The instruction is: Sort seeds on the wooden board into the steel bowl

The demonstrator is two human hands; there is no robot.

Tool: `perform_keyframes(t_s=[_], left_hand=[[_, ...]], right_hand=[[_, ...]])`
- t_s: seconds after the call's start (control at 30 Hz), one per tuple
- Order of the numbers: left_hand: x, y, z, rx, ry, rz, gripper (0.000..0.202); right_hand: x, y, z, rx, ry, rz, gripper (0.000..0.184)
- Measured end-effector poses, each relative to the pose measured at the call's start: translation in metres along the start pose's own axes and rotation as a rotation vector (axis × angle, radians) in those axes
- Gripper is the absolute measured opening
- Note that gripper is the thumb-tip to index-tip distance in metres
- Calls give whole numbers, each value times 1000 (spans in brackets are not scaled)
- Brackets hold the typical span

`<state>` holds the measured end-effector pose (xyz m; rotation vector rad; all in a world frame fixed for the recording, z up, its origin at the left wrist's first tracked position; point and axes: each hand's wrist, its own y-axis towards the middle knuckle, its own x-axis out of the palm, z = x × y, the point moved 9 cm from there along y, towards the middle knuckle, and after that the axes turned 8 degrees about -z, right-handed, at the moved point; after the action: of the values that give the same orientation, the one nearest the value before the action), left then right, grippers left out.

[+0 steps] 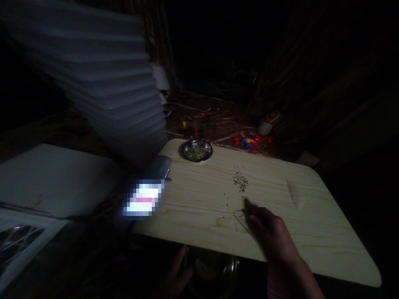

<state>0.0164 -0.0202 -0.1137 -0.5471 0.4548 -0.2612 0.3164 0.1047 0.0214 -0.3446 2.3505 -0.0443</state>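
Over the near side of the pale wooden table (pixel 268 178) is my right hand (pixel 276 232), its fingers pressed together and pointing down toward the surface. Whatever they hold, if anything, is hidden in shadow. Small dark seeds or grains (pixel 240 182) lie scattered just beyond the fingertips, with a few strays to the left. Below the table's near edge, my left hand (pixel 179 272) is dim, with a finger and thumb apart beside a shiny metal vessel (pixel 229 268). Contact there is unclear. A steel bowl (pixel 197 151) with pale and greenish bits stands at the table's far left.
A small whitish heap (pixel 294 195) lies on the table's right side. A lit phone-like screen (pixel 144 199) glows at the left edge. Colourful small pieces (pixel 249 140) and a white container (pixel 265 126) are on the floor behind. Pale ridged material (pixel 118 87) rises at left.
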Motion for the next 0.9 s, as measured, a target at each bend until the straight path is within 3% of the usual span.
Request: perform_keyframes(t_s=[0.17, 0.43, 0.7, 0.9], left_hand=[[9, -1, 4, -22, 35, -83, 81], [20, 7, -11, -27, 71, -107, 84], [16, 1, -4, -64, 86, -100, 88], [17, 2, -2, -36, 94, -98, 83]], right_hand=[[-6, 8, 7, 3, 69, 61, 33], [6, 23, -10, -52, -33, 49, 30], [10, 6, -8, -55, -20, -76, 29], [-3, -2, 7, -6, 14, 12, 31]])
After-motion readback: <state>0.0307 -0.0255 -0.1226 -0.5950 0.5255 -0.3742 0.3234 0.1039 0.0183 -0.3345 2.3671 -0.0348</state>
